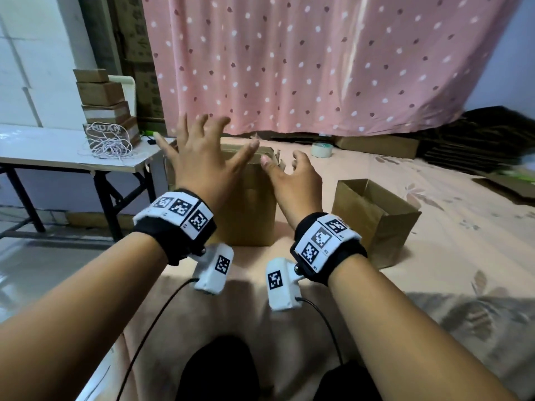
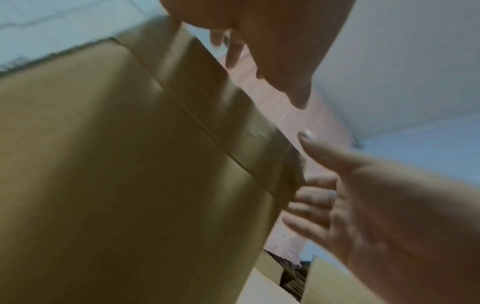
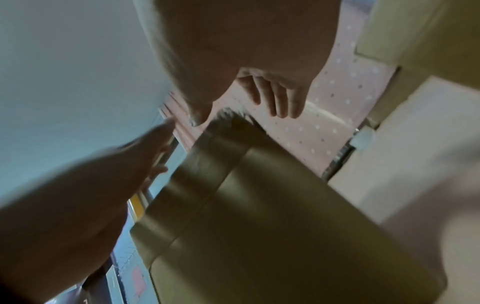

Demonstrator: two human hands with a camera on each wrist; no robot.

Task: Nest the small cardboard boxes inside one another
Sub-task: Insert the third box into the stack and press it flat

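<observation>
A tall brown cardboard box (image 1: 249,209) stands upright on the pink bedsheet (image 1: 434,256), its top folded over. My left hand (image 1: 202,151) hovers over its top left with fingers spread wide, holding nothing. My right hand (image 1: 292,175) is at the box's top right edge, fingers relaxed and apart; I cannot tell whether it touches. A smaller open-topped cardboard box (image 1: 373,218) stands to the right, tilted. The left wrist view shows the tall box's side (image 2: 130,164) with the right hand (image 2: 363,205) beside it. In the right wrist view the box (image 3: 259,226) lies below the left hand (image 3: 78,185).
A white folding table (image 1: 43,151) at the left carries stacked small boxes (image 1: 104,105) and tangled string (image 1: 108,143). A tape roll (image 1: 320,149) and a flat box (image 1: 376,146) lie at the back. Dark flattened cardboard (image 1: 477,140) is piled at right. A pink dotted curtain (image 1: 318,59) hangs behind.
</observation>
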